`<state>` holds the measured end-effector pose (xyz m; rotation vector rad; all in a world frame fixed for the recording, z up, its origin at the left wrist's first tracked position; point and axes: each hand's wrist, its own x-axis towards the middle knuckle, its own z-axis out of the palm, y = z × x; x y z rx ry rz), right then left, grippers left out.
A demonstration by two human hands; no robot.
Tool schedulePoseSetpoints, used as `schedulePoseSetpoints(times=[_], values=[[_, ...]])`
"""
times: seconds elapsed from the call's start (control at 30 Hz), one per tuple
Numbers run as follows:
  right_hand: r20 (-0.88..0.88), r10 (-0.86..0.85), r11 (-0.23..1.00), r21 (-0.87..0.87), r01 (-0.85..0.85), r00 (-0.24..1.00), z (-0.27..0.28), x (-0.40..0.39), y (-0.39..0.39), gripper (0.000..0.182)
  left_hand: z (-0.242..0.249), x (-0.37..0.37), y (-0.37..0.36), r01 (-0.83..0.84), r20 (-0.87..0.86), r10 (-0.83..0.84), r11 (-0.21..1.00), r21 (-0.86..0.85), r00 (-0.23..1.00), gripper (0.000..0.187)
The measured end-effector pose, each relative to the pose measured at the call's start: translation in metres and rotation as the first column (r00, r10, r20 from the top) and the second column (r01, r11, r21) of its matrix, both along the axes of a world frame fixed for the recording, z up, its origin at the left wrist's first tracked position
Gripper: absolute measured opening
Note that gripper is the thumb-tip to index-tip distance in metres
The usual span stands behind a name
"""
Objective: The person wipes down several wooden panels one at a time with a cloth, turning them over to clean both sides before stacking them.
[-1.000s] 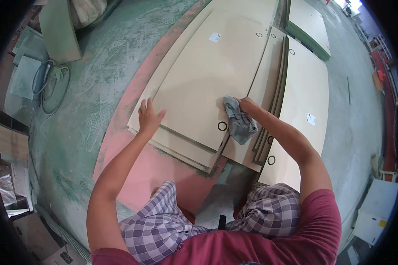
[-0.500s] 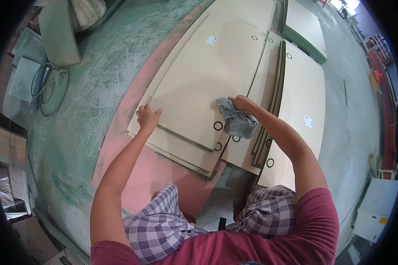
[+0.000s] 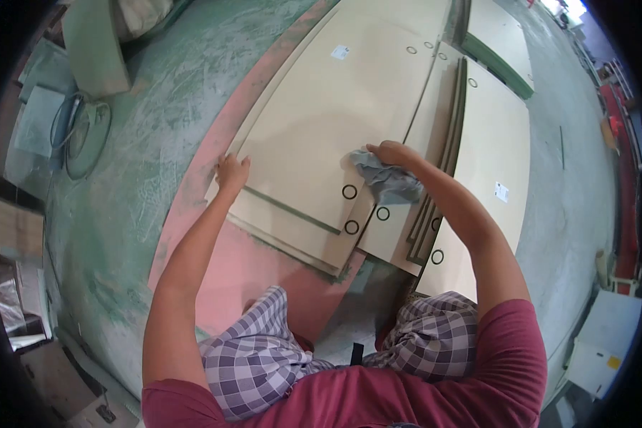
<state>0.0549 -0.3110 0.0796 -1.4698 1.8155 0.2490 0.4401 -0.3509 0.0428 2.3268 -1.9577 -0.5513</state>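
Observation:
My right hand (image 3: 395,154) is closed on a crumpled grey-blue cloth (image 3: 386,180). The cloth lies against the right edge of a pale, cream-coloured top panel (image 3: 299,143), close to a dark ring mark (image 3: 349,192). My left hand (image 3: 232,172) rests at the left edge of that panel near its front corner, thumb apart from the fingers; some fingertips are hard to make out. Beneath the top panel, a similar panel (image 3: 292,234) sticks out at the front. A small white label (image 3: 340,53) is on the top panel's far part.
More ring-marked panels (image 3: 488,157) are stacked to the right, and another stack (image 3: 498,36) stands beyond. Pink sheeting (image 3: 264,278) lies under the panels on the green floor (image 3: 150,128). A coiled hose (image 3: 85,139) is at left; a white box (image 3: 603,342) is at right.
The view has shifted slightly. My left hand has moved a little left and away from me along the panel's edge. The cloth has moved slightly away from me and right, changing its folds.

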Motion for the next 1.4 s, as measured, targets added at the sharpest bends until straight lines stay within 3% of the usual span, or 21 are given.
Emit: schedulePoseSetpoints(times=[0.1, 0.13, 0.17, 0.23, 0.3, 0.37, 0.43, 0.53, 0.67, 0.77, 0.8, 0.9, 0.97, 1.03, 1.07, 1.13, 1.17, 1.2, 1.27, 1.3, 1.4], values=[[0.011, 0.362, 0.917, -0.183, -0.354, 0.932, 0.019, -0.024, -0.027, 0.053, -0.032, 0.043, -0.018, 0.161, -0.005, -0.162, 0.982, -0.099, 0.987, 0.054], [0.181, 0.167, 0.982, -0.122, -0.146, 0.969, 0.027, -0.038, -0.042, 0.049, -0.020, 0.046, -0.013, 0.104, -0.035, -0.108, 0.991, -0.083, 0.994, 0.054], [0.611, -0.135, 0.964, -0.102, 0.246, 0.780, -0.005, -0.081, -0.067, 0.043, -0.006, 0.049, -0.007, 0.053, -0.062, -0.058, 0.996, -0.073, 0.996, 0.055], [0.559, -0.233, 0.748, -0.419, 0.514, 0.795, 0.069, -0.054, -0.070, 0.044, -0.015, 0.073, 0.000, -0.085, -0.172, 0.068, 0.992, -0.096, 0.983, 0.052], [0.308, -0.136, 0.538, -0.775, 0.331, 0.942, 0.037, -0.055, -0.080, 0.050, -0.023, 0.092, 0.006, -0.208, -0.288, 0.168, 0.972, -0.113, 0.943, 0.050], [0.023, -0.189, 0.799, -0.577, 0.168, 0.982, -0.020, -0.043, -0.072, 0.041, -0.025, 0.111, 0.008, -0.234, -0.437, 0.284, 0.958, 0.166, 0.853, 0.047], [-0.425, -0.223, 0.400, -0.861, -0.316, 0.877, -0.086, 0.008, -0.021, 0.036, -0.021, 0.114, 0.014, -0.297, -0.440, 0.338, 0.941, 0.160, 0.832, 0.047], [-0.384, -0.249, 0.489, -0.842, -0.227, 0.889, -0.043, 0.071, 0.040, 0.037, -0.020, 0.108, 0.028, -0.403, -0.470, 0.412, 0.907, 0.125, 0.781, 0.048], [-0.328, 0.360, 0.497, -0.725, -0.477, 0.874, -0.023, 0.058, 0.086, 0.049, -0.045, 0.128, 0.012, -0.358, -0.441, 0.333, 0.933, 0.028, 0.834, 0.050], [0.018, 0.571, 0.687, -0.558, -0.466, 0.820, 0.012, 0.077, 0.103, 0.040, -0.038, 0.116, 0.014, -0.352, -0.478, 0.296, 0.936, -0.030, 0.827, 0.049], [0.287, 0.456, 0.866, -0.359, -0.346, 0.843, 0.021, 0.083, 0.097, 0.037, -0.036, 0.111, 0.017, -0.364, -0.486, 0.286, 0.929, -0.072, 0.826, 0.048], [0.292, 0.619, 0.693, -0.639, -0.333, 0.729, 0.052, 0.067, 0.036, 0.041, -0.044, 0.119, 0.010, -0.266, -0.408, 0.223, 0.963, -0.050, 0.885, 0.046], [0.372, 0.485, 0.746, -0.649, -0.151, 0.791, 0.067, 0.036, -0.022, 0.038, -0.017, 0.106, 0.026, -0.333, -0.484, 0.264, 0.941, -0.060, 0.834, 0.044], [0.081, 0.096, 0.555, -0.832, 0.014, 0.992, 0.063, 0.015, -0.049, 0.038, -0.007, 0.106, 0.032, -0.345, -0.505, 0.270, 0.937, -0.058, 0.819, 0.043], [0.084, 0.097, 0.548, -0.836, 0.017, 0.992, 0.040, 0.015, -0.050, 0.038, -0.005, 0.105, 0.035, -0.363, -0.526, 0.296, 0.931, -0.026, 0.797, 0.042], [-0.273, -0.034, 0.725, -0.669, -0.164, 0.961, -0.017, 0.020, -0.054, 0.037, 0.016, 0.095, 0.043, -0.414, -0.564, 0.352, 0.910, 0.020, 0.747, 0.040], [-0.199, -0.056, 0.737, -0.669, -0.094, 0.979, -0.023, 0.060, -0.025, 0.042, 0.022, 0.093, 0.049, -0.457, -0.593, 0.406, 0.887, 0.071, 0.696, 0.038], [-0.320, 0.178, 0.495, -0.789, -0.365, 0.931, -0.106, 0.085, -0.007, 0.046, -0.004, 0.094, 0.049, -0.467, -0.571, 0.451, 0.875, 0.131, 0.686, 0.038], [-0.324, 0.634, 0.468, -0.561, -0.683, 0.702, -0.073, 0.172, 0.071, 0.044, -0.005, 0.095, 0.042, -0.468, -0.675, 0.405, 0.878, 0.100, 0.616, 0.035], [-0.083, 0.811, 0.450, -0.545, -0.707, 0.580, -0.074, 0.206, 0.101, 0.042, 0.000, 0.091, 0.033, -0.473, -0.685, 0.392, 0.878, 0.080, 0.613, 0.035], [-0.007, 0.911, 0.358, -0.482, -0.800, 0.412, 0.047, 0.219, 0.113, 0.038, -0.010, 0.094, 0.018, -0.460, -0.652, 0.281, 0.880, -0.118, 0.704, 0.030]])
